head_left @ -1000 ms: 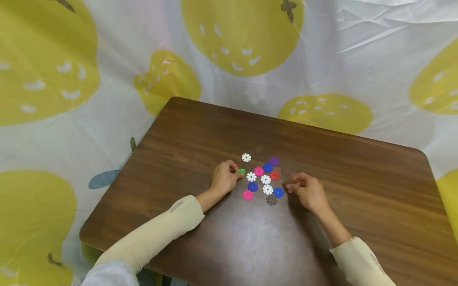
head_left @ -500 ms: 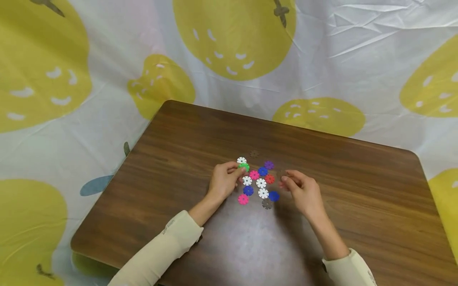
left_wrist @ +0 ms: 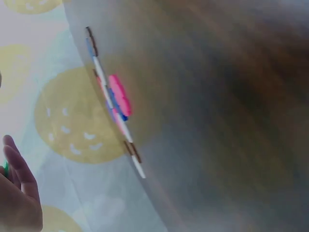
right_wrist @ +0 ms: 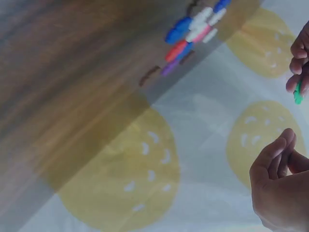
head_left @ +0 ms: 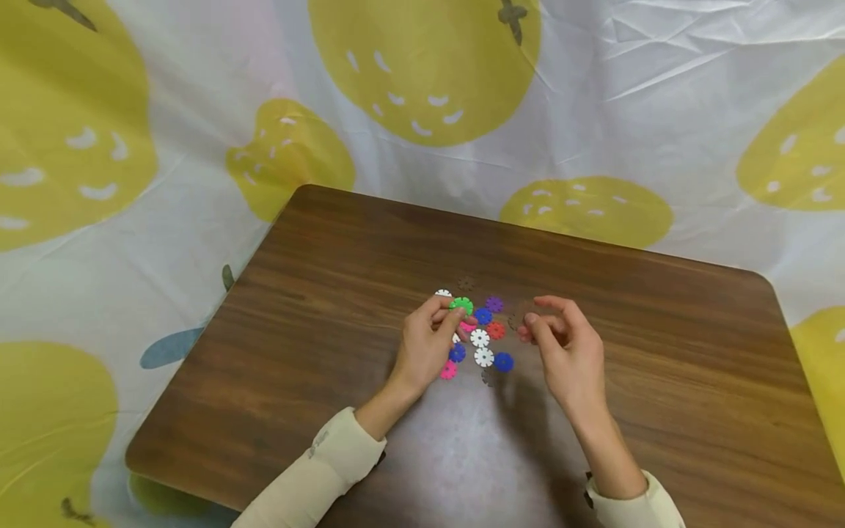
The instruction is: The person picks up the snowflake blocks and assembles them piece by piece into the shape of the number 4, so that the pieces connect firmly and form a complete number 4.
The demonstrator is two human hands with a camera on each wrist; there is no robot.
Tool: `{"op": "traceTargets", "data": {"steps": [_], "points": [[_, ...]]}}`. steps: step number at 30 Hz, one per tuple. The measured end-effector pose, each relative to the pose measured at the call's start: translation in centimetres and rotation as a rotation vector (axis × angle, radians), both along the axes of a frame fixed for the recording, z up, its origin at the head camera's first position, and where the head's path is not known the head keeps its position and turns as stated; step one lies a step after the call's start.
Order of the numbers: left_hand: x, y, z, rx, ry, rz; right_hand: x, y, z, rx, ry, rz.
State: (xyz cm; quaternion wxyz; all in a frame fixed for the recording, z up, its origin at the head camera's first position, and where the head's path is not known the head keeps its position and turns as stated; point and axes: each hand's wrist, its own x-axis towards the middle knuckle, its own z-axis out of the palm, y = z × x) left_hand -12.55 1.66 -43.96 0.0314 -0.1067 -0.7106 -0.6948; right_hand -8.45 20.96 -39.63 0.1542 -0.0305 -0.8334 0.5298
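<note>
a brown wooden counter (head_left: pixel 343 293) stands on yellow-fruit cloth (head_left: pixel 165 110); above its coloured discs (head_left: pixel 484 357), left hand (head_left: pixel 429 345) pinches a green disc (head_left: pixel 461 305), right hand (head_left: pixel 561 345) pinches a brown disc (head_left: pixel 517 320).

- Table (head_left: pixel 330 293): dark wood-grain top, smooth, semi-gloss; a pale sheen of reflected light shows on the near part.
- Backdrop cloth (head_left: pixel 660 95): thin white sheet printed with yellow fruit shapes, creased and wrinkled, with a faint sheen.
- Green disc (head_left: pixel 461 305), pinched in the left hand (head_left: pixel 425 348): hard moulded plastic, notched edge, bright and smooth.
- Brown disc (head_left: pixel 518 320), at the fingertips of the right hand (head_left: pixel 568 352): same notched plastic, duller, close in tone to the wood.
- Loose discs (head_left: pixel 484 357) on the table: smooth plastic in white, blue, pink, red and purple.
- Sleeves (head_left: pixel 317 469): matt cream knit fabric, soft-looking.
</note>
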Motion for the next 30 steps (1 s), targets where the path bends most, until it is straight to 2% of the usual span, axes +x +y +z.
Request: {"op": "traceTargets", "data": {"steps": [5, 10, 16, 24, 30], "points": [[0.7, 0.2, 1.0, -0.014, 0.102, -0.011, 0.2, -1.0, 1.3, 0.030, 0.104, -0.012], [1.3, 0.5, 1.9, -0.028, 0.224, -0.006, 0.2, -2.0, 2.5, 0.081, 0.217, 0.014], [1.9, 1.1, 2.4, -0.038, 0.340, -0.008, 0.2, -3.1, 3.2, 0.124, 0.273, 0.029], [1.9, 1.4, 2.4, -0.029, 0.365, -0.011, 0.2, -3.3, 3.2, 0.154, 0.273, 0.038], [1.8, 1.7, 2.3, -0.071, 0.432, 0.008, 0.3, -2.8, 3.4, 0.213, 0.287, 0.064]]}}
